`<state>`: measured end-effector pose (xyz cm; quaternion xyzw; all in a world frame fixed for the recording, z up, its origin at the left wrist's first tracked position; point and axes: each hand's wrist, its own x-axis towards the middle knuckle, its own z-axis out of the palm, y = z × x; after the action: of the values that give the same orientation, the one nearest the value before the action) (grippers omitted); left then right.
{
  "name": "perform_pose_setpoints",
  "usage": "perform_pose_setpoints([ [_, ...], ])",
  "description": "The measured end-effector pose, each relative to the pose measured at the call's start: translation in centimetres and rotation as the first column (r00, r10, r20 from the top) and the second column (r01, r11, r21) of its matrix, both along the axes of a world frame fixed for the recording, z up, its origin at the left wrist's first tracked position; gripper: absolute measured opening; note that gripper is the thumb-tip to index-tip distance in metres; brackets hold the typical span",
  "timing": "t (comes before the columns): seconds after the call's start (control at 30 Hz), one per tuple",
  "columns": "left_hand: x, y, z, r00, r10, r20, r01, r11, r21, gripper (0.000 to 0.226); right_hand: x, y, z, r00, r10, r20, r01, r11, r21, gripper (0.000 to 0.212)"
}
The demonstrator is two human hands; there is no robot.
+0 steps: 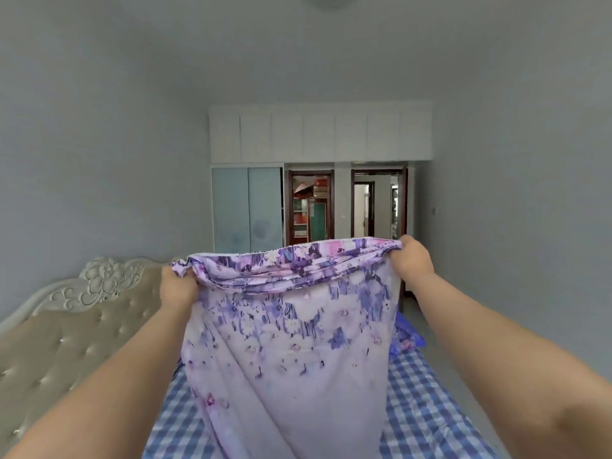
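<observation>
A person stands at a bed [427, 402] and holds a purple flowered sheet [291, 342] up in front of them, both arms stretched forward. The sheet hangs from its bunched top edge down over the blue checked bed, and its lower part runs out of view. The likely risk from here is that the top edge is gathered rather than flat. A shake could pull one bunched corner free and drop that side onto the bed, or the cloth could land twisted. The left hand [177, 288] grips the left corner, fingers curled tight round a wad of cloth. The right hand [414, 260], a little higher, grips the right corner the same way, fingers closed on it. A padded headboard [66, 326] stands to the left, with a wardrobe [248, 210] beyond.
</observation>
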<state>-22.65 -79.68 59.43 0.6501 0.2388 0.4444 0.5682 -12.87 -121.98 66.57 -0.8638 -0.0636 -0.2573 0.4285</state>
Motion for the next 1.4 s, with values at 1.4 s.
perform_pose_setpoints([
  [1.4,13.3,2.1,11.6,0.926,0.374,-0.050,-0.021,0.182,0.983,0.090,16.5,3.7,12.9,0.902,0.128,0.413,-0.323,0.834,0.448,0.016],
])
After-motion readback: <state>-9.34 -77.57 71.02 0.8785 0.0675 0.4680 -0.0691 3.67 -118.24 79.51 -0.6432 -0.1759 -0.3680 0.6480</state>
